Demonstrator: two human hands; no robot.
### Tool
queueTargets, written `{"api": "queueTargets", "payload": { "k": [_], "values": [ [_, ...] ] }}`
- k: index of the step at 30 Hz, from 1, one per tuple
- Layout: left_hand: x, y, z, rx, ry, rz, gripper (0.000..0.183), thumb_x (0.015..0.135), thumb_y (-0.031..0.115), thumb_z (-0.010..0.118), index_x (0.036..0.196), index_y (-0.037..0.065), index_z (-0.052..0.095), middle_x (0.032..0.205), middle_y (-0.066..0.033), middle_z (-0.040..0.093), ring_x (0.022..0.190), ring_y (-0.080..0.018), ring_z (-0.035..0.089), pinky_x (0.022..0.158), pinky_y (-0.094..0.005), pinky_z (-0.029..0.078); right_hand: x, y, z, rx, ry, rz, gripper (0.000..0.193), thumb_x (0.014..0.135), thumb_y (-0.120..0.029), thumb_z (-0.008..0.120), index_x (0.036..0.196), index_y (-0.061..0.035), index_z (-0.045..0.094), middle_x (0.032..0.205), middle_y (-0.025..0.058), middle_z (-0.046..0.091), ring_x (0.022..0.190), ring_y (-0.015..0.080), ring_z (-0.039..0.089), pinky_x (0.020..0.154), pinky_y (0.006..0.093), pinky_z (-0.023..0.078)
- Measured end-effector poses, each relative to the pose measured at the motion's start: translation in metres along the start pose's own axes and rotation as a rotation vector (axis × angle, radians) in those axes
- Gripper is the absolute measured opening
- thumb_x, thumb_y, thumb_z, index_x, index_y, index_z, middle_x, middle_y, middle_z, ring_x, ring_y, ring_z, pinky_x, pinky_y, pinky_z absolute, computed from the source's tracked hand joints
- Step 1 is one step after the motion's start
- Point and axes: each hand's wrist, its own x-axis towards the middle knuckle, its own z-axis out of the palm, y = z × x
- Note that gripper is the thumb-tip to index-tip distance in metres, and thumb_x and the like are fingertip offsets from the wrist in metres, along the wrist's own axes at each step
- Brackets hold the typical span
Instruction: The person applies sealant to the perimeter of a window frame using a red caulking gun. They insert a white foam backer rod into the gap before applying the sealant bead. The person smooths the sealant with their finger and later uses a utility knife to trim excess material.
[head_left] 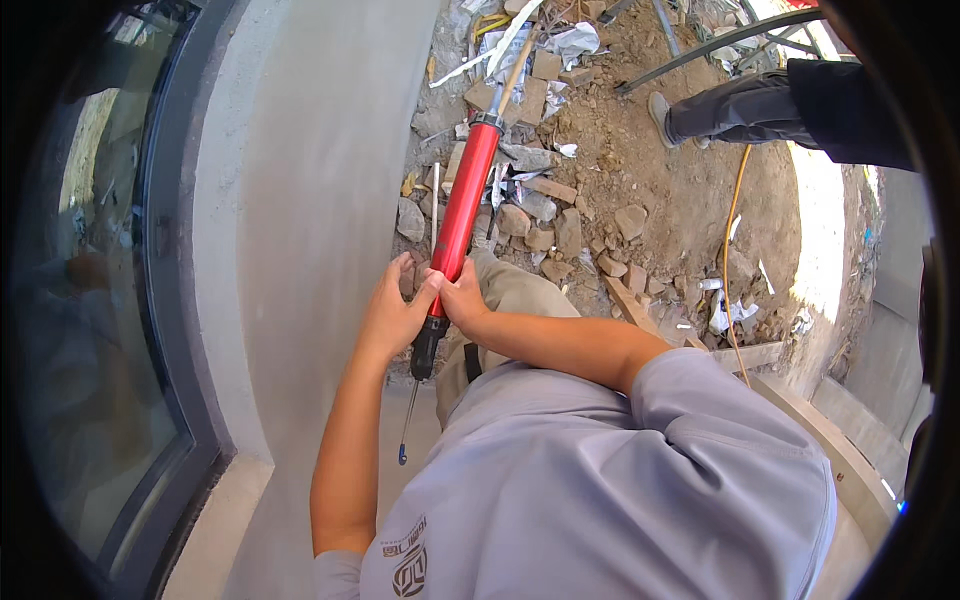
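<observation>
A caulking gun (469, 195) with a long red barrel slants away in front of me, its nozzle end pointing at the rubble. Its black rear end (428, 345) is toward my body, and a thin metal rod with a blue hooked tip (402, 455) sticks out behind. My left hand (396, 312) grips the barrel's rear from the left, thumb pressed on the red tube and fingers curled at its side. From the right, my right hand (464, 300) closes around the same part, its fingers mostly hidden beneath.
A grey plastered wall (310, 180) and a dark-framed window (160, 270) run along my left. Broken bricks and stones (540, 210) litter the dirt ahead. An orange cable (735, 220) crosses the right side. Another person's leg (740, 108) and a curved metal bar (715, 45) are at the upper right.
</observation>
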Motion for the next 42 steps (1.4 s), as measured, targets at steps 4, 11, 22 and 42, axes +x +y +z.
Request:
{"api": "queueTargets", "payload": {
  "k": [4,11,22,42],
  "values": [
    [0.086,-0.009,0.027,-0.008,-0.041,-0.04,0.088,0.078,0.045,0.083,0.144,-0.001,0.045,0.128,-0.0263,0.064,0.115,-0.0372,0.066,0.097,-0.0445,0.052,-0.027,-0.003,0.019,-0.053,-0.244,-0.043,0.06,0.094,-0.022,0.072,0.136,-0.0011,0.035,0.12,0.0151,0.057,0.112,0.0226,0.059,0.097,0.041,0.051],
    [0.106,-0.047,0.027,-0.104,0.008,-0.097,0.057,0.072,0.017,0.078,0.121,-0.001,0.055,0.095,-0.014,0.069,0.086,-0.0272,0.07,0.078,-0.0408,0.056,0.039,-0.032,-0.061,-0.774,-0.961,0.077,0.073,0.088,-0.053,0.074,0.135,-0.0004,0.055,0.114,0.0194,0.07,0.111,0.0291,0.068,0.095,0.0401,0.053],
    [0.048,-0.083,0.029,0.144,-0.083,-0.385,0.054,0.07,0.018,0.076,0.119,0.006,0.058,0.099,-0.0195,0.072,0.093,-0.0379,0.071,0.083,-0.0454,0.055,0.216,-0.016,-0.232,-1.563,-0.268,0.166,0.054,0.09,-0.045,0.067,0.129,-0.008,0.062,0.114,0.0201,0.072,0.111,0.0389,0.067,0.096,0.0471,0.053],
    [0.049,-0.119,0.048,-0.166,-0.129,-0.665,0.042,0.072,0.01,0.073,0.11,0.001,0.058,0.089,-0.0109,0.067,0.078,-0.0208,0.066,0.073,-0.0354,0.054,0.295,0.057,-0.281,-1.52,-0.224,0.33,0.046,0.089,-0.036,0.07,0.127,-0.0096,0.063,0.119,0.0202,0.07,0.114,0.0386,0.065,0.098,0.0466,0.051]
  ]
}}
